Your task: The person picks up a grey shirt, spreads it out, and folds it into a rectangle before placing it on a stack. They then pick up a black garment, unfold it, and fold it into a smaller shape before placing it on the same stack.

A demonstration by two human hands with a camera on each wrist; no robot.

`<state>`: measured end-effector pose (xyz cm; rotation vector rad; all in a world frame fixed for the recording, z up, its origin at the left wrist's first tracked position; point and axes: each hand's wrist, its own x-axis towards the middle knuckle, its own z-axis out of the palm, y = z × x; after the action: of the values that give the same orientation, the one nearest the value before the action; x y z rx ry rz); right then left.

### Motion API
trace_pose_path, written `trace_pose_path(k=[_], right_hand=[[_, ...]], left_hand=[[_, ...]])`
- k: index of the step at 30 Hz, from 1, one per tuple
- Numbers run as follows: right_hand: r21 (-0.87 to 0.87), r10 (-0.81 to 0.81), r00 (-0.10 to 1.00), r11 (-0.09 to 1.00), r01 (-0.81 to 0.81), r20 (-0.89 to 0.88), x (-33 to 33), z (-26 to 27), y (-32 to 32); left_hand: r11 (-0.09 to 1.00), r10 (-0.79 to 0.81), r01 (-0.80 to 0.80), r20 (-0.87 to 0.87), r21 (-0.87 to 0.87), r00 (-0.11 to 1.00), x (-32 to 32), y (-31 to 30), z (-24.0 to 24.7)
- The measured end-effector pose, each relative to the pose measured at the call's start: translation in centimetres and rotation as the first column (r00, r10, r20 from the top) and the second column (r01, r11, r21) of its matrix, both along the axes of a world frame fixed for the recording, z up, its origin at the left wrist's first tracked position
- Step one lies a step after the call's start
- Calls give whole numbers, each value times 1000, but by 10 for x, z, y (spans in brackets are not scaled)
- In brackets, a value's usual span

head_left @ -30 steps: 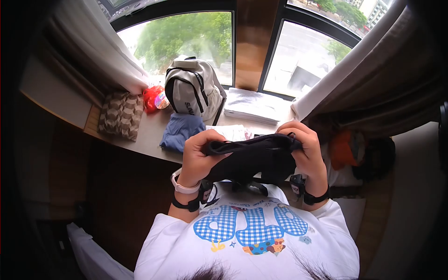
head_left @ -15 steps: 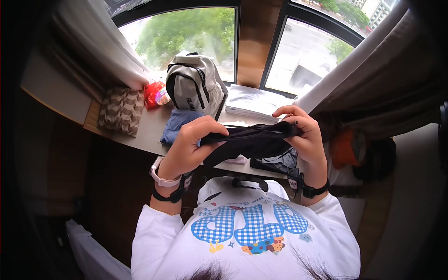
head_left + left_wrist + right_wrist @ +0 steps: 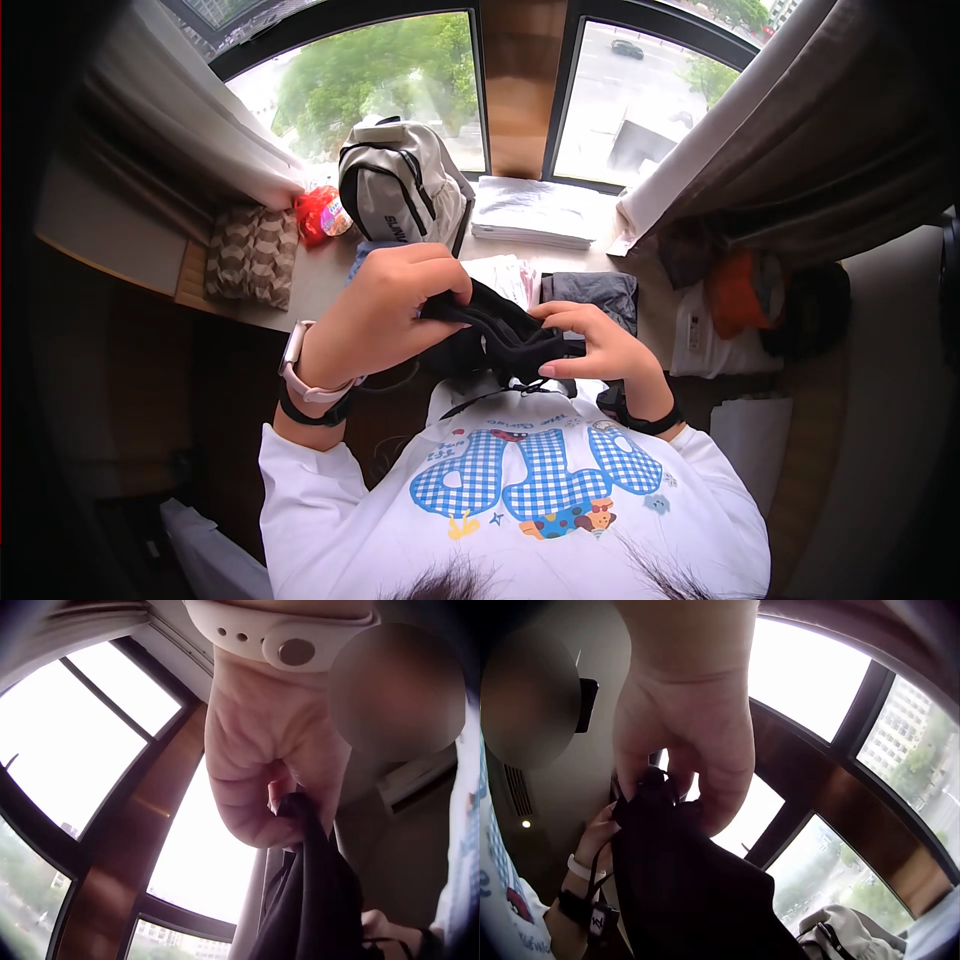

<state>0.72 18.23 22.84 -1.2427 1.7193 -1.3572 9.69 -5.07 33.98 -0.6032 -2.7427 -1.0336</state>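
A black cloth garment [image 3: 480, 335] with thin cords hangs between both hands in front of the chest. My left hand [image 3: 385, 310] pinches its upper left edge between thumb and fingers, the cloth bunched there. Lower and to the right, my right hand [image 3: 605, 340] holds the other end with thumb and fingertips. The left wrist view shows the garment [image 3: 307, 900] falling in folds below the left fingers. From the right wrist, the garment [image 3: 682, 885] hangs down dark and wide, a cord loop at the fingertips.
Along the window ledge [image 3: 650, 330] stand a patterned cushion [image 3: 250, 255], a red plastic bag [image 3: 312, 215], a light grey backpack [image 3: 395, 190] and stacked white cloths [image 3: 530, 212]. Nearer lie a folded grey garment [image 3: 592, 292] and a pale printed cloth [image 3: 505, 275]. An orange item [image 3: 735, 290] sits at right.
The right hand has come down and leftward, closer to the left hand. The garment, stretched level between the hands before, now slopes down to the right and is more bunched.
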Motion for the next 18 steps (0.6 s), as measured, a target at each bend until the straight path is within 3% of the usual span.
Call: trace_pose_path(k=[3, 10, 15, 18], right_hand=[[88, -104, 975, 992, 89, 194, 5, -12, -5], [-86, -303, 953, 950, 300, -20, 1, -22, -6], [-246, -544, 832, 825, 509, -105, -5, -12, -4], [-303, -572, 800, 806, 508, -179, -14, -3, 6]], left_hand=[[1000, 11, -11, -22, 2, 1000, -2, -1, -2], [992, 120, -121, 35, 37, 992, -2, -6, -6], [988, 151, -151, -4, 33, 989, 0, -11, -11], [982, 187, -186, -3, 22, 982, 2, -14, -16]])
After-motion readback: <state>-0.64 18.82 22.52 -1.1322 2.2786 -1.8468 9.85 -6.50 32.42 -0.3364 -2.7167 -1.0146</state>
